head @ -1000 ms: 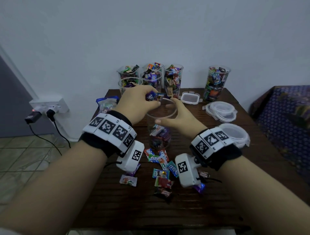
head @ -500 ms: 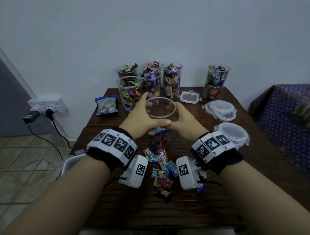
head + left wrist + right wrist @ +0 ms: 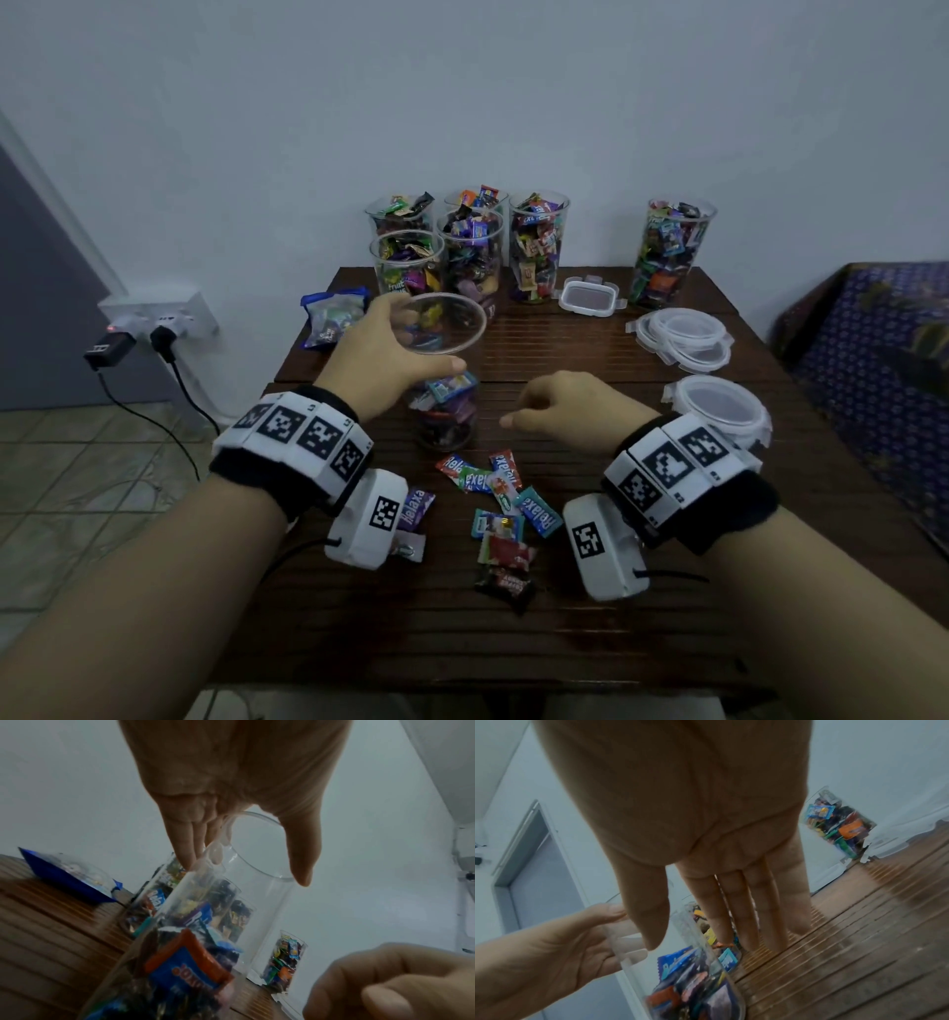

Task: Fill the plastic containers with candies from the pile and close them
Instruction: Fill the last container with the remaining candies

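Clear plastic container (image 3: pixel 442 370), partly filled with candies, stands mid-table with the left hand (image 3: pixel 382 360) wrapped round its rim. The right hand (image 3: pixel 565 406) hangs just beside it, fingers relaxed, holding nothing. The candy pile (image 3: pixel 498 514) lies toward the near edge, filled containers (image 3: pixel 536 246) line the far edge, and lids (image 3: pixel 683 339) sit by the right edge.

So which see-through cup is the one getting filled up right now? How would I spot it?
Look at the dark wooden table and find the scattered pile of wrapped candies near its front. Just behind that pile stands one clear plastic container, with the left hand holding it near its rim. Unlike the cups crammed full by the wall, it has candies only at the bottom.
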`<state>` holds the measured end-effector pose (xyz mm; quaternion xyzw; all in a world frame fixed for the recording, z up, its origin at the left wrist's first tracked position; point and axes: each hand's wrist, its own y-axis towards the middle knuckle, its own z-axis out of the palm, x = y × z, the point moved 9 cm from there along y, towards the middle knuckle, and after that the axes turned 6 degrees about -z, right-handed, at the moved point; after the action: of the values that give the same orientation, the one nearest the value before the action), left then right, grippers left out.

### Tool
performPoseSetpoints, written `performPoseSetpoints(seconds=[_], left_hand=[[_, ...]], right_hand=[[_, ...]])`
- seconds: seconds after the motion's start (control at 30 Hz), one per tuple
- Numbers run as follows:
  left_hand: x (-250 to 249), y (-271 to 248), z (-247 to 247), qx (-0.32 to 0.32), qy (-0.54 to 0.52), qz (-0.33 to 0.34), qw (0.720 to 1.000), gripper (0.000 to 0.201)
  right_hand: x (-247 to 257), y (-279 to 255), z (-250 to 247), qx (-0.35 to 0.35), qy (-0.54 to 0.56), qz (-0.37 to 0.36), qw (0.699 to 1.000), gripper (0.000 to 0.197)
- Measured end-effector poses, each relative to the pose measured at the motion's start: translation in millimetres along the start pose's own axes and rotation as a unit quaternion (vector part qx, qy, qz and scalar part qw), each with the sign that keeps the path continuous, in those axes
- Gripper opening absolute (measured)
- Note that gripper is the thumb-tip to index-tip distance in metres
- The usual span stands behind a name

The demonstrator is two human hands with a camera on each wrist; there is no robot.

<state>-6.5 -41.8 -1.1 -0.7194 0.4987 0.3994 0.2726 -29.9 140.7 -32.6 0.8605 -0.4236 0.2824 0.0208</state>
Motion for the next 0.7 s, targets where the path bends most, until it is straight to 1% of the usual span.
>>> performPoseSetpoints(seconds=[0.07,0.17,0.23,0.4,0.5,0.57,0.7], left_hand=[[6,-1,-10,-0.011,-0.003,-0.007,1.000,0.096],[15,-3,-23,-0.023,-0.011,-0.021,0.999,0.100],[19,-6,-30,-0.030,-0.007,-0.023,0.999,0.097],[21,-17,-40,-0.042,0.013,-0.012,0.999,0.094],[22,-23,-42,-0.045,0.006,-0.014,0.999,0.092],[23,-25,-41,-0.043,0.002,-0.013,0.999,0.091],[24,-25,-41,-0.048,0.002,-0.017,0.999,0.091]], right_hand=[[10,1,8,0.024,-0.014,-0.013,1.000,0.037],[30,1,21,0.066,-0.043,-0.038,0.996,0.040],[47,-1,32,0.097,-0.079,-0.064,0.990,0.041],[88,-5,79,0.163,-0.189,-0.148,0.957,0.046],[103,-5,107,0.205,-0.243,-0.185,0.930,0.058],[109,-3,116,0.210,-0.271,-0.201,0.918,0.058],[112,1,125,0.192,-0.318,-0.211,0.904,0.046]])
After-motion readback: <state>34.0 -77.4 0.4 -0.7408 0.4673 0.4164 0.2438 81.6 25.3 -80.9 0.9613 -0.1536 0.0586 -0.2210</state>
